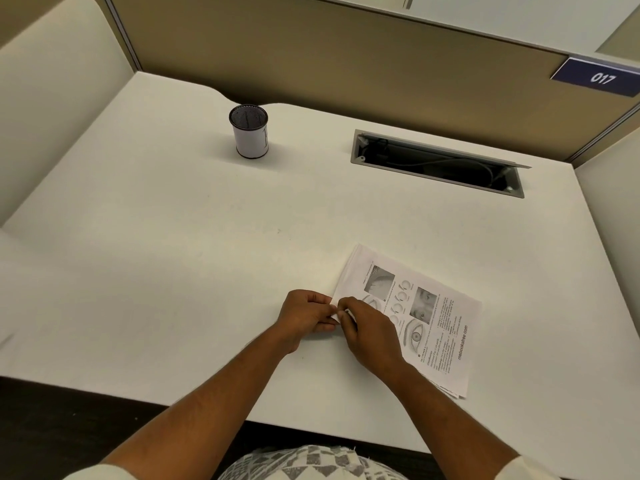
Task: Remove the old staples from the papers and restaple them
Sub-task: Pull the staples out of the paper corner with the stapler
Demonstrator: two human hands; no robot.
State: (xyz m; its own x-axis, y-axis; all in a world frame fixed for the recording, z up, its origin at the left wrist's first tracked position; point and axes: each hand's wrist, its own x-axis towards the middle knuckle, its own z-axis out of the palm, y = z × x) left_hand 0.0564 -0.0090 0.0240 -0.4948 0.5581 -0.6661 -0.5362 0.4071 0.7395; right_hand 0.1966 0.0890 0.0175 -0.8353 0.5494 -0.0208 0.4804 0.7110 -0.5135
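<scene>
Both hands, left hand and right hand, are pinching the thin, floppy papers at 1 corner, probably beside the staple.

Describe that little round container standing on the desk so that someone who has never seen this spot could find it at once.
Start from the white desk inside the tan-walled cubicle. Toward its far edge, left of the open grey cable slot, stands a small upright cup. It is the only round thing there: white sides, dark rim and base, dark mesh-like inside, well apart from the papers that both hands are working on.
</scene>
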